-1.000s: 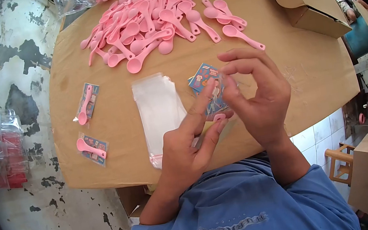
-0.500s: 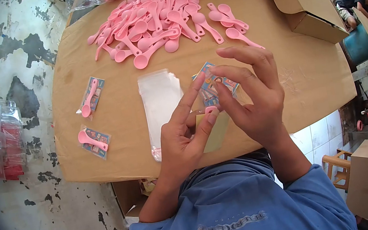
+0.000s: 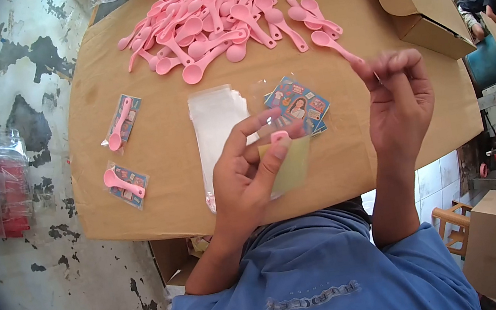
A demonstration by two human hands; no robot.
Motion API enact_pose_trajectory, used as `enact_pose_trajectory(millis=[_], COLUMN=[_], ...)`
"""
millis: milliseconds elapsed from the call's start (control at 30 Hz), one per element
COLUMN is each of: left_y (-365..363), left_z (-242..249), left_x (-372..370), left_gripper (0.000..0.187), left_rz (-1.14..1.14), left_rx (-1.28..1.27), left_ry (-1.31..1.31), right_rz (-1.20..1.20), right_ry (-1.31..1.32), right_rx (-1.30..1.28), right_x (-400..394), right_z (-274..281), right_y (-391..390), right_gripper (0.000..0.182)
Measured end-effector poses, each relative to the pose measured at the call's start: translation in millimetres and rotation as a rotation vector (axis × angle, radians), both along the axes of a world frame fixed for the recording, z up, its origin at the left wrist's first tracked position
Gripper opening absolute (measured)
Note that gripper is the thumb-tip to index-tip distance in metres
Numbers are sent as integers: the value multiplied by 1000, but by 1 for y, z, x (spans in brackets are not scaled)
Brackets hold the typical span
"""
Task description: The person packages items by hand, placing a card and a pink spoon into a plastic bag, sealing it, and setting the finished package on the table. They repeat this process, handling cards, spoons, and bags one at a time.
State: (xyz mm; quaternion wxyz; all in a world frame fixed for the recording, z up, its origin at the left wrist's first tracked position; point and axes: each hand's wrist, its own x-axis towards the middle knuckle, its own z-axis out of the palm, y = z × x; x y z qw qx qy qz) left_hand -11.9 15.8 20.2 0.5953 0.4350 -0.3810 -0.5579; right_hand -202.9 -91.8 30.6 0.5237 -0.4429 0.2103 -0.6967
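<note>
My left hand pinches a clear packet between thumb and fingers. Inside it are a pale yellow-green card face and a pink measuring spoon, whose handle end shows at the top. Off to the right, my right hand is raised with its fingertips pinched together; a thin sliver shows there, too blurred to name. Beneath the left fingers lies a stack of clear plastic bags. Blue printed cards lie just beyond the packet.
A heap of pink measuring spoons covers the table's far side, with a loose spoon nearby. Two packed spoons lie left, one a filled packet. An open cardboard box stands far right. Another person bends beyond it.
My right hand has pulled away from the packet, up and to the right, its fingers now closed together. My left hand stays nearly in place with the packet, and the blue cards are more exposed.
</note>
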Motion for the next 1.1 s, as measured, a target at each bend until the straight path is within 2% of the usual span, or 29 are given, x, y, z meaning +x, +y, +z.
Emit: enact_pose_trajectory(millis=[100,267,367,467,567,733,867,967,1100], left_y=[-5,-8,-6,-2,1,0,-1,-2,1], left_z=[-6,-23,-23,-12,-10,-10,-12,-24,-28], left_x=[5,9,12,16,23,23,19,24,29], left_gripper=[31,26,32,33,31,27,19,11,6], left_rz=[36,89,88,96,92,109,130,153,127], left_rx=[-54,-195,-224,-111,-54,-117,-148,-245,-260], left_ry=[35,-59,-55,62,65,-1,16,-70,-51], right_rz=[236,270,377,413,505,568,563,549,539], right_ry=[20,477,674,477,428,370,329,319,356], right_rx=[-33,22,27,206,211,333,284,191,75], right_x=[-19,14,23,29,27,20,16,14,12], right_z=[-17,-20,-24,-18,-16,-12,-17,-23,-25], right_y=[6,30,35,38,33,29,26,27,25], right_gripper=[6,15,21,20,18,14,10,7,9])
